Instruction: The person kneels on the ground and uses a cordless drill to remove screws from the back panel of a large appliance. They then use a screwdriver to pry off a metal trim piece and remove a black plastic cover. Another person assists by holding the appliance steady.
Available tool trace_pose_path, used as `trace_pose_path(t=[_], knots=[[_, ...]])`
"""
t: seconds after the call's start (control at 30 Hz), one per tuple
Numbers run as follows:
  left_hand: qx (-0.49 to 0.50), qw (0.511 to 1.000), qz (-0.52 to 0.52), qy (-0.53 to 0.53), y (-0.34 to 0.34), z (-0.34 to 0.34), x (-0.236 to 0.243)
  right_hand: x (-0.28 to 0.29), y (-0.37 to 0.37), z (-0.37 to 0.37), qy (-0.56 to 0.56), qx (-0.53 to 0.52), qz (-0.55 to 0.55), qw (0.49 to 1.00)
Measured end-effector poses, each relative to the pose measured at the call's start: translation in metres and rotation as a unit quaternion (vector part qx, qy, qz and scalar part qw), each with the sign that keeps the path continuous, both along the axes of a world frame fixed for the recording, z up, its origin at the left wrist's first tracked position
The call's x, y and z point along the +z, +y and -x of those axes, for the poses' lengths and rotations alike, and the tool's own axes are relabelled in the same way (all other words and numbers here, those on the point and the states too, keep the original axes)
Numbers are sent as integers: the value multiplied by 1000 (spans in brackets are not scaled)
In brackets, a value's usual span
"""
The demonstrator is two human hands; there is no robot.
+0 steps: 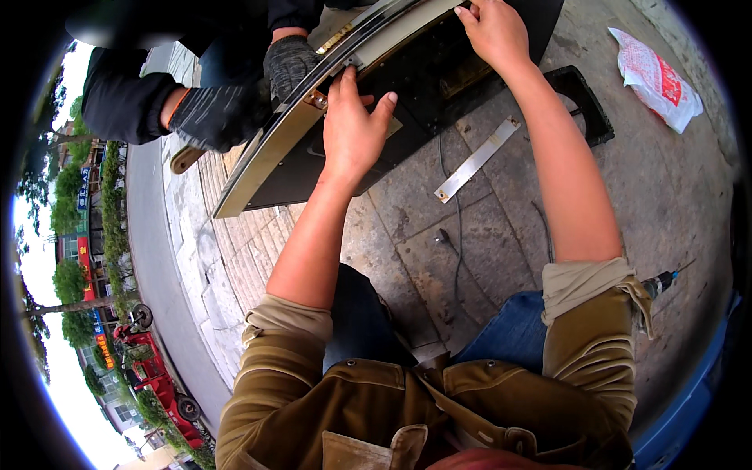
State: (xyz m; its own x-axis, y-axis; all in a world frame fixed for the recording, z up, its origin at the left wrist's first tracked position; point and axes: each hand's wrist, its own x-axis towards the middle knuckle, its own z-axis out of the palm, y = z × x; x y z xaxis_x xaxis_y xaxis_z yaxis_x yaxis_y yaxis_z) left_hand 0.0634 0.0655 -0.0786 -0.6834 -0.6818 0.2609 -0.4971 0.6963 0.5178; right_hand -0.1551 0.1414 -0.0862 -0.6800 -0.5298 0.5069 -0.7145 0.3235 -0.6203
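A large black appliance panel (427, 102) with a pale metal edge (270, 157) stands tilted across the top of the head view. My left hand (354, 129) rests its fingertips at the panel's edge, by a small metal bracket (352, 61); the thumb is spread away from the fingers. Farther right, my right hand (497, 35) has its fingers closed over the panel's pale upper edge. Across from me, a co-worker's gloved hands, one (215, 117) lower and one (290, 66) higher, are at the panel's outer side. What they grip is hidden.
On the paving below lie a flat metal strip (479, 160) and a grey cable (457, 266). A black frame (599, 117) and a white plastic bag (656, 78) lie at the right. A power drill (662, 283) sits beside my right sleeve. A red three-wheeler (160, 384) stands by the road.
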Motion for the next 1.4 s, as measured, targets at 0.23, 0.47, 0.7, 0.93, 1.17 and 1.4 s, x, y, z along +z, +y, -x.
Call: trace_pose_path(t=[0.23, 0.47, 0.7, 0.93, 1.17, 1.4], knots=[[-57, 996, -35, 57, -16, 0, -9, 8, -10, 8, 95, 38, -10, 995], [-23, 981, -168, 94, 1, -1, -7, -12, -15, 21, 44, 44, 43, 997], [-18, 985, -165, 42, 4, 10, -4, -29, -3, 29, 68, 35, 110, 991], [-8, 990, -143, 0, 8, 16, -2, -35, -6, 33, 13, 52, 205, 977], [-22, 989, -143, 14, -1, 8, 0, -30, -6, 31, -24, 123, 59, 990], [-11, 986, -137, 96, 0, 10, -6, -39, -11, 33, -22, 119, 117, 986]])
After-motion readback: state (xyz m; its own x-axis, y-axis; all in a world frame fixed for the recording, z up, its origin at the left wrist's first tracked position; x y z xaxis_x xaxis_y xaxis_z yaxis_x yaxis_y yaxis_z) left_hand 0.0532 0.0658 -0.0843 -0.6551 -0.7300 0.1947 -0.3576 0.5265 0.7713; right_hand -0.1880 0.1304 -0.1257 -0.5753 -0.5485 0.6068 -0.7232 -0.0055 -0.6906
